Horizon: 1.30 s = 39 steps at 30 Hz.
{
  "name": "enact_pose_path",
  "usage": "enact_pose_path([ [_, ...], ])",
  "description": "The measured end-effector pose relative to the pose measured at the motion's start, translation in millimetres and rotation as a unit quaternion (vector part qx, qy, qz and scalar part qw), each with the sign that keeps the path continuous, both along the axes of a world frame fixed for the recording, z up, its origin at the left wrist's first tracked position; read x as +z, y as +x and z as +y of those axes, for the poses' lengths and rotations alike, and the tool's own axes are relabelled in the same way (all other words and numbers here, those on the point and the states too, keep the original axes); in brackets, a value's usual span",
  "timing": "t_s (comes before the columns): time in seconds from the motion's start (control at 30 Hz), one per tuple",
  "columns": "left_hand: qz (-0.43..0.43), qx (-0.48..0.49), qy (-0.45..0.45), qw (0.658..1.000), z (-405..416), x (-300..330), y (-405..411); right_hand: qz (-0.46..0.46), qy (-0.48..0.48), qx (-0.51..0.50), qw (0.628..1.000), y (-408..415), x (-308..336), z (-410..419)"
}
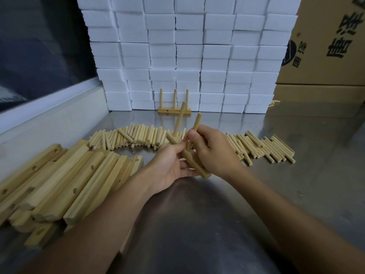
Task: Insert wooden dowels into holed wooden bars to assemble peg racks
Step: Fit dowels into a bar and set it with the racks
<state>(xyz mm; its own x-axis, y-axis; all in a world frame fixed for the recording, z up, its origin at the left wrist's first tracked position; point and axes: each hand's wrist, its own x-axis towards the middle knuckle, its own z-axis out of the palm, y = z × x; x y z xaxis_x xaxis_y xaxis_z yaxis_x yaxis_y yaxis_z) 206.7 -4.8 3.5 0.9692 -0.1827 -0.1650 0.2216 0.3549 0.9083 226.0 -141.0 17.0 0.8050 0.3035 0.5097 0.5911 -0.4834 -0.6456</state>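
Behind the metal table [296, 194] stands a wall of white foam blocks [189, 52], with a cardboard box [327, 46] at its right. One finished rack [174, 107] with three upright dowels stands against the blocks. Loose dowels [138, 137] lie in a long row across the table, and holed wooden bars [65, 175] are piled at the left. Above the table's middle, the left hand [173, 165] holds a bar [189, 157] from below, fingers curled around it; one dowel [179, 119] already stands in this bar. The right hand [215, 151] pinches a second dowel [195, 125] between thumb and fingers, its lower end at the bar.
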Motion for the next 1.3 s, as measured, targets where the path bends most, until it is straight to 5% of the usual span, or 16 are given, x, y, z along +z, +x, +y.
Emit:
enact_pose_path([
  [0.17, 0.014, 0.081, -0.01, 0.997, -2, 2, 0, 0.021, 0.017, -0.006, 1.0, 2, 7, -13],
  [0.4, 0.038, 0.207, -0.088, 0.974, 7, 3, 5, -0.015, -0.082, -0.209, 0.974, 21, -16, -48],
  [0.77, 0.046, 0.231, -0.105, 0.966, 9, 0, 8, -0.06, -0.243, -0.168, 0.954, 9, -33, -35],
  [1.3, 0.041, 0.214, -0.078, 0.973, 7, 2, 5, -0.041, 0.016, -0.148, 0.988, 9, -37, -37],
])
